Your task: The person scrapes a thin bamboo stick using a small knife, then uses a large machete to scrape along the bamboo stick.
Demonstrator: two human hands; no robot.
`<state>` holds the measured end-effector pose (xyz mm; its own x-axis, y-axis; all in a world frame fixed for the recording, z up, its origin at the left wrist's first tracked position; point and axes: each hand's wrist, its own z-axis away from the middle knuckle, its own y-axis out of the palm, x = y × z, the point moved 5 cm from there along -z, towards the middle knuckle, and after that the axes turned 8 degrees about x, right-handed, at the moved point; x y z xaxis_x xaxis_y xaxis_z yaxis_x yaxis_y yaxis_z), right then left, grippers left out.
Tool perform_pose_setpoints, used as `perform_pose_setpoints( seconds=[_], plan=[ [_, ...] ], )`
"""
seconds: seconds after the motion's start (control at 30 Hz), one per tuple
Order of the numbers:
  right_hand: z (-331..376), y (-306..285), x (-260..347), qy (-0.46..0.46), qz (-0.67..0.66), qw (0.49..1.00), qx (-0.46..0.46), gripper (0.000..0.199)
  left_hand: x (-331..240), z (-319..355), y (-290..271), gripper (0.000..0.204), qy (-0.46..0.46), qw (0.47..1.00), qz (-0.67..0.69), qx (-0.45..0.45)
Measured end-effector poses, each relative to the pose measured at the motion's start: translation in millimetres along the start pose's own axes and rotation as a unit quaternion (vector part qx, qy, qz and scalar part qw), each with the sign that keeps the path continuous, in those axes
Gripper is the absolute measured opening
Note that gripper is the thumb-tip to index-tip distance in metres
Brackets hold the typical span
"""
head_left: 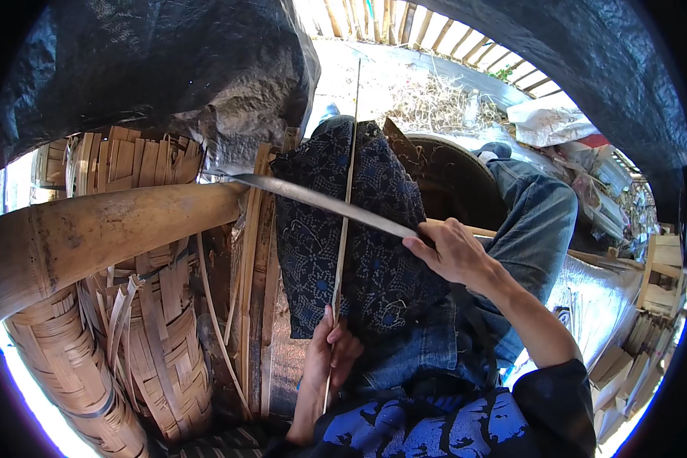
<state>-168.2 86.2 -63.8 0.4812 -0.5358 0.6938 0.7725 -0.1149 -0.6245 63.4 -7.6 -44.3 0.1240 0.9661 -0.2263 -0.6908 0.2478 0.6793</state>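
A long, thin bamboo strip (348, 200) rises almost upright through the middle of the head view. My left hand (331, 351) is closed around its lower part, thumb lying along it. In my right hand (454, 256) is the handle end of a long-bladed knife (320, 200), mostly hidden by my fingers. The blade slants up and to the left, crossing the strip above my left hand; whether the two touch I cannot tell. Beneath both lies a dark blue patterned cloth (389, 267), spread over my lap and jeans.
A thick bamboo pole (122, 233) juts in from the left, close to the blade's tip. Bundles of woven bamboo (156, 359) stand below it. Black plastic sheeting (153, 69) hangs at upper left. Beyond my leg sits a dark round basin (454, 179); shavings (435, 103) litter the ground farther off.
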Motion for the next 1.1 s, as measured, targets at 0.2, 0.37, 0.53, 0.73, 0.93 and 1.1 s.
perform_pose_setpoints(
  seconds=[0.2, 0.37, 0.53, 0.73, 0.93, 1.1],
  plan=[
    [-30.5, -13.0, -7.4, -0.027, 0.076, 0.991, -0.108, 0.047, 8.0, 9.4, 8.1, 0.049, -0.002, 1.0, 0.013, -0.006],
    [-58.2, -32.1, -11.7, 0.058, 0.027, 0.996, -0.063, 0.049, -16.0, 12.1, 4.7, 0.05, 0.06, 0.955, -0.271, -0.102],
    [-20.2, -33.5, 4.5, 0.064, -0.027, 0.997, -0.029, 0.053, -22.1, 4.4, 11.6, 0.052, 0.074, 0.884, -0.437, -0.148],
    [-5.1, -19.1, 5.5, 0.008, 0.1, 0.995, -0.021, 0.063, -25.7, 1.6, 23.8, 0.052, 0.131, 0.829, -0.523, -0.153],
    [-16.4, -27.5, 1.9, -0.009, 0.132, 0.991, 0.001, 0.065, -23.4, 4.7, 22.6, 0.049, 0.133, 0.794, -0.564, -0.185],
    [-18.6, -22.4, 3.0, -0.066, 0.185, 0.979, -0.055, 0.063, -17.4, 11.6, 17.2, 0.048, 0.145, 0.798, -0.553, -0.189]
  ],
)
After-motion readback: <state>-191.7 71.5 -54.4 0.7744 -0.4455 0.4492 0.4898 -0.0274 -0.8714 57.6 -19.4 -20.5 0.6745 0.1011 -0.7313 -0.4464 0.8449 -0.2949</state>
